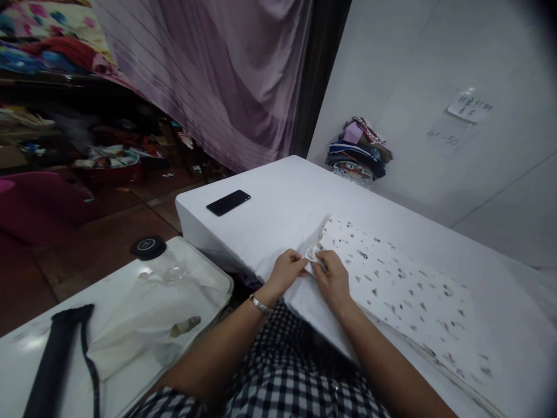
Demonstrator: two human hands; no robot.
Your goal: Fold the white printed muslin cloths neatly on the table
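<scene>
A white cloth with small dark prints (400, 284) lies flat on the white-covered table (278, 209) in front of me. My left hand (285, 271) and my right hand (333, 277) meet at the cloth's near left corner. Both hands have their fingers closed, pinching the folded corner of the cloth between them. A silver bracelet sits on my left wrist.
A black phone (228, 202) lies at the table's far left. A stack of folded clothes (359, 151) rests against the wall at the back. To my left is a lower white surface with a black-lidded clear jar (152, 255) and a black strap (56, 360).
</scene>
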